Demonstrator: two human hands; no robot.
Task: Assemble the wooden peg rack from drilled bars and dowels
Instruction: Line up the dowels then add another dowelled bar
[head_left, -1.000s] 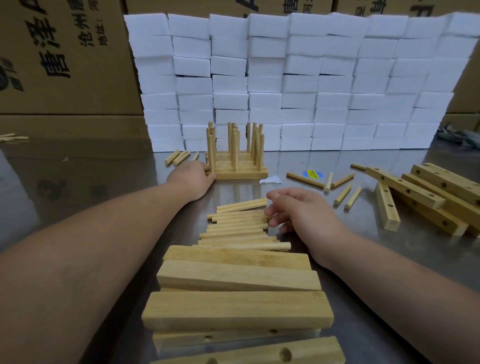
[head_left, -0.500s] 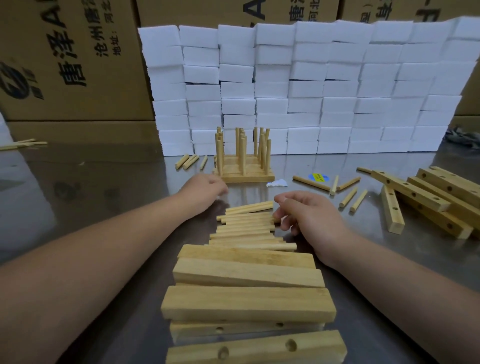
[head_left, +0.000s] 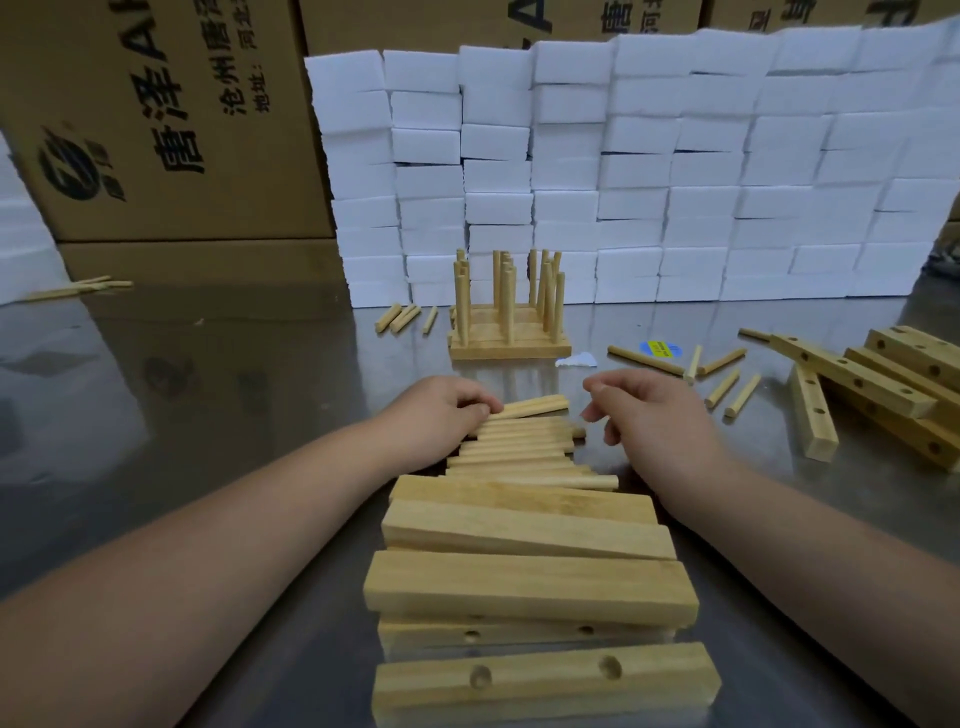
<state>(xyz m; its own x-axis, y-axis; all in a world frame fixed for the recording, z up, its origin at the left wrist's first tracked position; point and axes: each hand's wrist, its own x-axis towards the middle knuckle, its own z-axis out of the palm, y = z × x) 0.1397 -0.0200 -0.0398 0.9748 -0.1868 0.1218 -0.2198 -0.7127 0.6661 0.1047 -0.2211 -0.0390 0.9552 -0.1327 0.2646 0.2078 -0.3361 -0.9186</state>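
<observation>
A row of loose dowels (head_left: 519, 447) lies in front of me, with a stack of drilled wooden bars (head_left: 530, 587) nearer to me. My left hand (head_left: 441, 410) lies at the dowels' left ends, its curled fingertips on the end of the topmost, slanted dowel (head_left: 530, 406); whether it grips that dowel is not visible. My right hand (head_left: 644, 410) hovers at the dowels' right ends with loosely curled fingers and holds nothing. Beyond both hands stands an assembled peg rack (head_left: 509, 343) with several upright pegs.
A wall of white foam blocks (head_left: 649, 171) and cardboard boxes (head_left: 166, 119) closes the back. More drilled bars (head_left: 883, 395) are piled at the right, with loose dowels (head_left: 727, 384) beside them. Short dowels (head_left: 400, 317) lie left of the rack.
My left hand has drawn back from the rack's base to the left ends of the dowel row. My right hand has stayed by the dowels' right ends. The view has shifted slightly.
</observation>
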